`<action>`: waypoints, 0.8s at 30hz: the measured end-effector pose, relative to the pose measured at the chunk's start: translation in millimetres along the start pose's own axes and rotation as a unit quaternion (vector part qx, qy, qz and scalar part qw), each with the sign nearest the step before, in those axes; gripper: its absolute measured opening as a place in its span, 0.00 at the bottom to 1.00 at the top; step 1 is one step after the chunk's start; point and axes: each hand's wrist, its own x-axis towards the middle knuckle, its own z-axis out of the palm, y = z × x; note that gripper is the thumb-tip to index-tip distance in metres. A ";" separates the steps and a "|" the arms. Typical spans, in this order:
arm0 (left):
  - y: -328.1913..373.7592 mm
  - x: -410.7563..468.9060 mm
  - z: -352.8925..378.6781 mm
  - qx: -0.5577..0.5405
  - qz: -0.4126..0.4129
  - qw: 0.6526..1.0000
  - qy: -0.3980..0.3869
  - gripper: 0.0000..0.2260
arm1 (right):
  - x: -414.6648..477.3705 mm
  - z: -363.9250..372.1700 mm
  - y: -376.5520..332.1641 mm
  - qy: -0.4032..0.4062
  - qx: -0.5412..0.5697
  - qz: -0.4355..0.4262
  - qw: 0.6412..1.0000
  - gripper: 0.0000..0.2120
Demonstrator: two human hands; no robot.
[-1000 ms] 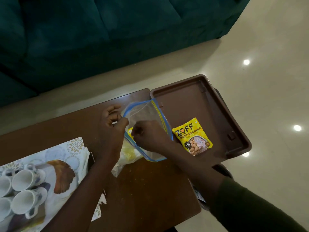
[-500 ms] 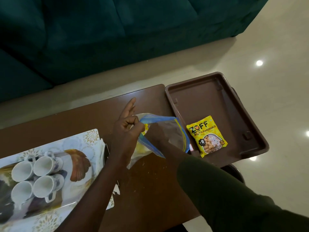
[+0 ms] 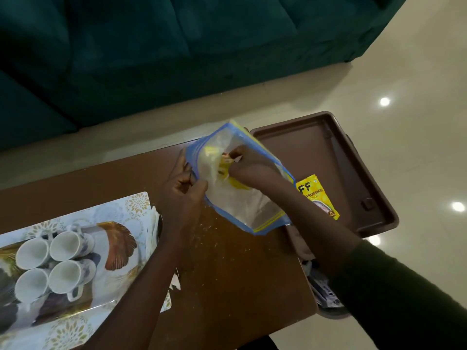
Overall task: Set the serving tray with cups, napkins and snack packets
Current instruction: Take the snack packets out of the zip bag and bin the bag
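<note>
A clear zip bag (image 3: 240,205) with blue and yellow edges is lifted over the brown table. My left hand (image 3: 183,188) pinches its left edge. My right hand (image 3: 249,164) is inside the bag, closed on a yellow snack packet (image 3: 223,165) there. Another yellow snack packet (image 3: 319,195) lies in the brown serving tray (image 3: 364,157) at the table's right end, partly hidden by my right arm. Several white cups (image 3: 54,261) sit on a patterned tray (image 3: 121,218) at the left. White napkins (image 3: 153,228) peek out beside that tray.
The brown table (image 3: 235,286) has crumbs on it near the bag. A dark green sofa (image 3: 151,59) stands beyond the table. Glossy cream floor (image 3: 417,97) lies to the right. A dark container (image 3: 326,296) sits below the table's right edge.
The bag has been raised and turned more upright. My right hand has gone deeper into it and closed on a packet. My left hand keeps its hold on the edge.
</note>
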 end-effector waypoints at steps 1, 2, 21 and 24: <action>4.0 0.5 3.0 -0.012 0.000 1.000 -0.005 0.11 | 3.9 -0.5 4.2 0.019 -0.021 0.008 1.000 0.16; 7.7 0.6 5.9 -0.031 -0.002 0.999 -0.013 0.11 | 4.9 1.6 6.5 0.017 -0.054 0.007 0.998 0.15; 18.4 -9.4 23.7 0.012 0.024 0.997 0.068 0.11 | -64.9 -91.2 20.0 0.043 0.338 0.013 0.940 0.12; 17.2 -12.7 31.9 -0.005 0.027 0.998 0.063 0.13 | -53.8 -101.9 48.1 -0.036 0.510 0.058 0.857 0.13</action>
